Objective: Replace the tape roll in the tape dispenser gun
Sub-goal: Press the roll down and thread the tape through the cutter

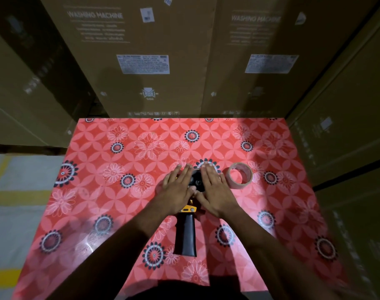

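The right hand, flat and spread wide, lies nearer the clear, hollow plastic tape roll just beside it, toward the table's right edge; the left hand, equally flat, covers the black-and-yellow tape dispenser gun, handle toward the near edge.

- A bench fills the middle of the view, covered in a glossy red cloth printed with pale petal lattices and flowers in white and dark blue.
- Tall brown cardboard boxes stand right behind the bench, two of them printed "WASHING MACHINE" in faint white letters, each with a white shipping label.
- More boxes wall in the right side and the upper left.
- At the left, a grey floor shows with yellow painted lines.
- The light is dim, and glare falls on the cloth.
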Motion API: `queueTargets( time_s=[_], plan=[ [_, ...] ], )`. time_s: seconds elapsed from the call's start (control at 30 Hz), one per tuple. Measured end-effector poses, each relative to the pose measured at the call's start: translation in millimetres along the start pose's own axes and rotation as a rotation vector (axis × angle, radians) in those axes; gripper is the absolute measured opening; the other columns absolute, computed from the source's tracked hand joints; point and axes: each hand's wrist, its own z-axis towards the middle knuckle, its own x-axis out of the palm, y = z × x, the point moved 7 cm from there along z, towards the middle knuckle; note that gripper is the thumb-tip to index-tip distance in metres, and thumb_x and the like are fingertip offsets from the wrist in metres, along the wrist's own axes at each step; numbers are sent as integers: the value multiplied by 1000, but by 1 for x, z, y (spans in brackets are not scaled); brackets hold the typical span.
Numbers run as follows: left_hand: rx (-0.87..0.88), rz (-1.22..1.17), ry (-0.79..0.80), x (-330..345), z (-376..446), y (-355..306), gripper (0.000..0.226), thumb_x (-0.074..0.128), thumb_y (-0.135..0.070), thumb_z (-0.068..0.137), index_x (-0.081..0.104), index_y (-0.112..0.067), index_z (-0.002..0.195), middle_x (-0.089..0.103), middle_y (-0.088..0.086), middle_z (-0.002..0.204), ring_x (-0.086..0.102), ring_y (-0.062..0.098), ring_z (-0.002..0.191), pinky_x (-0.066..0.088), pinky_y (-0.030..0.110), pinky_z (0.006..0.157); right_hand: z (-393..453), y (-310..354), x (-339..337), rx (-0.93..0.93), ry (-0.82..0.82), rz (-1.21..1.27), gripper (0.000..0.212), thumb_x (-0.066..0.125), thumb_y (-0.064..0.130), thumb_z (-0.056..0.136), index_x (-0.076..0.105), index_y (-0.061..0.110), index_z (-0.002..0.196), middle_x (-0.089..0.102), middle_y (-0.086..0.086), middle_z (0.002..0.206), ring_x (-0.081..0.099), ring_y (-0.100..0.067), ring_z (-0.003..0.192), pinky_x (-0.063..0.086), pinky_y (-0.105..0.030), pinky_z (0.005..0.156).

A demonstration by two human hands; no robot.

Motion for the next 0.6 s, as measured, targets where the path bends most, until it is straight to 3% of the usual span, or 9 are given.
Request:
queueTargets(
  time_s=[0.2, 0.4, 0.5, 0.6],
  plan=[
    [-116, 220, 21, 12, 3, -4, 63, 15, -47, 106, -13, -24, 158, -23, -8, 164, -26, 19, 150, -9, 57, 121, 0, -5, 18, 44, 81, -44, 81, 25, 55, 96, 0, 9, 158, 0, -11, 167, -2, -22, 154, 9, -52, 123],
    [-129, 203, 51, 12, 5, -2, 63, 14, -48, 106, -15, -26, 157, -23, -9, 164, -27, 20, 150, -11, 57, 121, 2, -6, 16, 54, 125, -94, 85, 13, 60, 91, -2, 10, 158, -3, -10, 167, -5, -22, 154, 5, -54, 123],
    [-86, 42, 35, 7, 3, 1, 66, 26, -49, 105, -7, -30, 159, -17, -8, 167, -21, 18, 152, -7, 56, 122, 1, -6, 14, 55, 124, -144, 85, 12, 62, 93, -2, 10, 158, -4, -9, 167, -10, -22, 153, 4, -55, 122],
    [-85, -293, -133, -8, -13, 20, 70, 44, -51, 100, 8, -34, 159, 2, -7, 169, -1, 15, 154, 7, 53, 123, -9, 0, 4, 56, 36, -86, 81, 20, 61, 97, 6, 11, 158, 1, -8, 167, -5, -23, 154, 5, -51, 123]
  ],
)
